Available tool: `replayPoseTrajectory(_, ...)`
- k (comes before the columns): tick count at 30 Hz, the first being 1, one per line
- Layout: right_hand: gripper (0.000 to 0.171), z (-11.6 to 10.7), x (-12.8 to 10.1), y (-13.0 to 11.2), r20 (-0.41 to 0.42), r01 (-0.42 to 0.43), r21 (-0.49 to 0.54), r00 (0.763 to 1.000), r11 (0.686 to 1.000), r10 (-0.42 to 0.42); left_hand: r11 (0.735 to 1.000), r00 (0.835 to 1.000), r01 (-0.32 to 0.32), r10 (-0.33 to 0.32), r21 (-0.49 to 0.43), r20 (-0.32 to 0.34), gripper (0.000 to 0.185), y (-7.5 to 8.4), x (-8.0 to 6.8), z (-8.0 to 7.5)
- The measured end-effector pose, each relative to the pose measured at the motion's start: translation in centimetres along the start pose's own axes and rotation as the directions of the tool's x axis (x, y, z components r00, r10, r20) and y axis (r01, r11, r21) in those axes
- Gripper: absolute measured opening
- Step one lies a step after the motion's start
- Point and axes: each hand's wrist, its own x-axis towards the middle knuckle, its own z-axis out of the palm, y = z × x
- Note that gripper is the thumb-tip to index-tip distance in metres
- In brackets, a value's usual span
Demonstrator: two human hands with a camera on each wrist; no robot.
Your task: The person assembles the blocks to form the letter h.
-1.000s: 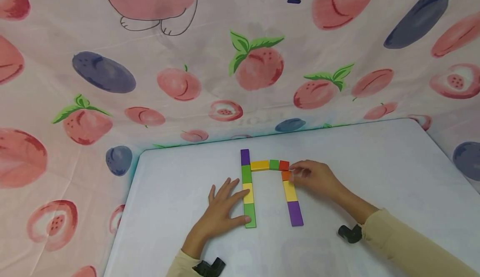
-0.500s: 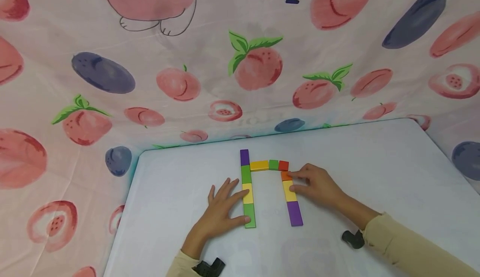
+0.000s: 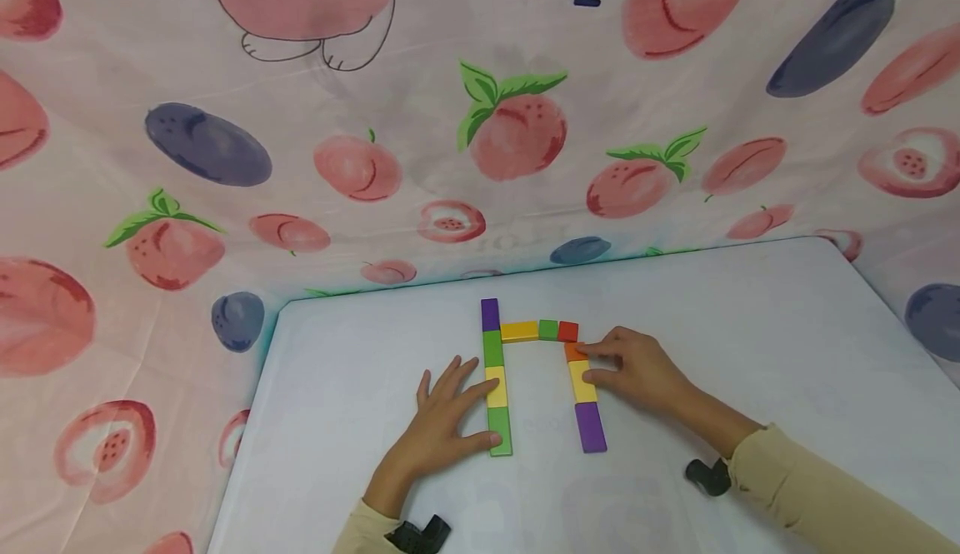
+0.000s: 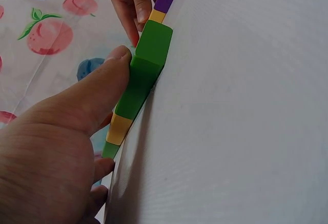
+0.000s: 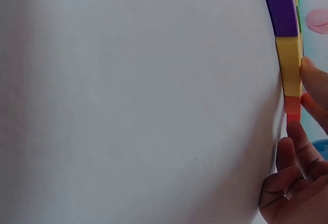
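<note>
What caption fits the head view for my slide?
Two hands steady a coloured block arch on a white table.

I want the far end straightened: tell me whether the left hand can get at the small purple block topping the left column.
Probably yes. The left hand rests flat beside that column's near blocks, and the small purple block lies uncovered, with bare white table between them.
</note>
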Motion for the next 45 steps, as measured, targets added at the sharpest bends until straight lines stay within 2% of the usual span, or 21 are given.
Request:
replayPoseTrajectory(9, 0.049, -0.12, 0.14, 0.35, -0.011, 0.027, -0.003, 1.000, 1.000, -0.027, 1.000, 1.000, 0.000, 0.000, 0.001, 0.006, 0.075, 0.06, 0.03, -0.10)
replayPoseTrajectory(27, 0.049, -0.26, 0.23, 0.34, -0.007, -0.001, 0.012, 1.000, 1.000, 0.001, 1.000, 1.000, 0.005, -0.005, 0.005, 0.004, 0.075, 0.20, 0.12, -0.20)
replayPoseTrajectory(45, 0.048, -0.20, 0.27, 0.50, -0.005, 0.011, 0.024, 1.000, 1.000, -0.011, 1.000, 1.000, 0.012, -0.012, 0.000, 0.011, 0.075, 0.10, 0.04, -0.04)
